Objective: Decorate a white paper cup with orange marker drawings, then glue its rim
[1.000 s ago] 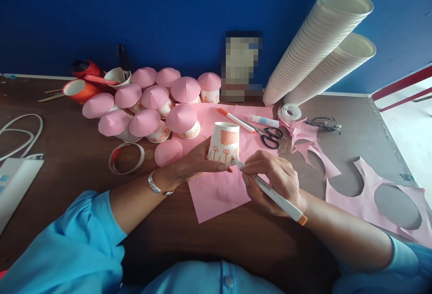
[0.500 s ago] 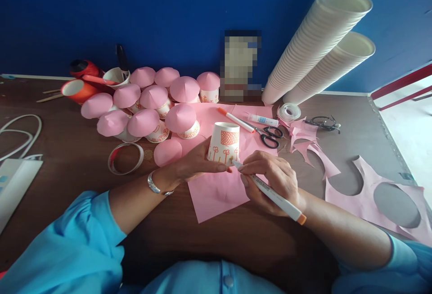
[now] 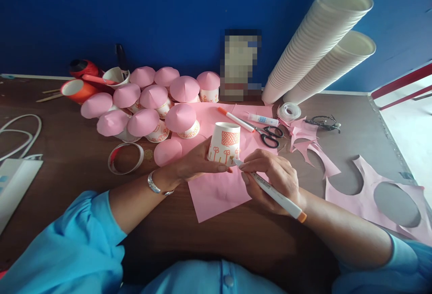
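Upside down in my left hand is a white paper cup, its side drawn with an orange dotted rectangle and a row of flowers. My thumb lies along the cup's rim; the other fingers are mostly hidden behind it. My right hand grips a white marker with an orange end. The marker's tip is at the flower drawings near the cup's lower right edge. Below both hands lie pink paper sheets. A pink paper cone rests beside my left wrist.
Several cups with pink cone roofs stand at the left. Scissors, another marker, a glue stick and clear tape lie beyond my hands. Tall paper cup stacks lean at the blue wall. Pink scraps spread right.
The cup has shifted very slightly to the right in my left hand. My right hand and the marker have moved a little, with the tip still by the cup's lower edge.
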Available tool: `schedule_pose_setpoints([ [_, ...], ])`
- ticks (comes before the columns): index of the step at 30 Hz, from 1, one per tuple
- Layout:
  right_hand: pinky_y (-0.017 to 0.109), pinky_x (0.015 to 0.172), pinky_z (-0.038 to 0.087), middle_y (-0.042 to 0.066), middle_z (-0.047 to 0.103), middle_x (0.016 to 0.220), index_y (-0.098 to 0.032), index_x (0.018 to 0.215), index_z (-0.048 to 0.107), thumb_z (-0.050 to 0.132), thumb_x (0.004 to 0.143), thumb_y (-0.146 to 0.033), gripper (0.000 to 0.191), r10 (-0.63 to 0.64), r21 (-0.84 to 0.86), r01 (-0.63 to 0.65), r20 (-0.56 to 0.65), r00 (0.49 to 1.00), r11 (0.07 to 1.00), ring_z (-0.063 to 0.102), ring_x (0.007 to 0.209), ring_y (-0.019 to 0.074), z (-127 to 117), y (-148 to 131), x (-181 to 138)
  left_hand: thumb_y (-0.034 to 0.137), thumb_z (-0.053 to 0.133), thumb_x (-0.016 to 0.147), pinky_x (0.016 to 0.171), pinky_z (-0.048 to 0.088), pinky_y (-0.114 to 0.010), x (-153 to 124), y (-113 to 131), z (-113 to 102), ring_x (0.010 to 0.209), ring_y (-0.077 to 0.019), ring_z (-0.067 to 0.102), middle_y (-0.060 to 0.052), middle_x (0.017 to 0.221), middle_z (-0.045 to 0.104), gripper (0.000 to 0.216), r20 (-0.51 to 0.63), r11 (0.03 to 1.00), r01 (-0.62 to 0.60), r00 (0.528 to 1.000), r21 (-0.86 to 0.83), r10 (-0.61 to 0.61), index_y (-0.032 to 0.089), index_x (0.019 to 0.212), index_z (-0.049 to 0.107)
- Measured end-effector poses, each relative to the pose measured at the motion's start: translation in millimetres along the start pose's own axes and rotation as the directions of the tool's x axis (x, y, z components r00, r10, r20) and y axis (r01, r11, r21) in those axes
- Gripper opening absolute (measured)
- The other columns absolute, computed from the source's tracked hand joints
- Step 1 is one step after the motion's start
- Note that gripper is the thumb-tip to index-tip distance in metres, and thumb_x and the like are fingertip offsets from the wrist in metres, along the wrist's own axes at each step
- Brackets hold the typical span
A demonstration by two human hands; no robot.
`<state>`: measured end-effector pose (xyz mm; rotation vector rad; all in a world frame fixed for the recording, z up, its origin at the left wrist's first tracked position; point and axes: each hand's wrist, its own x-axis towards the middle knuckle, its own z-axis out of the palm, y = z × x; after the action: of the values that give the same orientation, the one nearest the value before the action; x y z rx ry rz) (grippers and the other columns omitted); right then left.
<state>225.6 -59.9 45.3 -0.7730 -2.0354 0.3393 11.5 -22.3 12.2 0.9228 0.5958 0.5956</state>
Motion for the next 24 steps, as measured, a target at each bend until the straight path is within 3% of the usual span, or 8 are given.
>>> schedule_pose_setpoints([
  [24, 0.025, 0.055, 0.055, 0.002, 0.07, 0.075, -0.021, 0.099, 0.061, 0.059, 0.087, -0.004, 0.021, 0.003, 0.004, -0.003, -0.023, 1.0, 1.0, 0.069, 0.063, 0.0155, 0.1, 1.0, 0.1, 0.027, 0.087, 0.079, 0.084, 0.054, -0.032, 0.0, 2.7, 1.5, 0.091, -0.0172, 0.067, -0.005, 0.105, 0.072, 0.042, 0.013, 1.0, -0.013, 1.0, 0.004, 0.013, 0.019, 0.113, 0.064],
])
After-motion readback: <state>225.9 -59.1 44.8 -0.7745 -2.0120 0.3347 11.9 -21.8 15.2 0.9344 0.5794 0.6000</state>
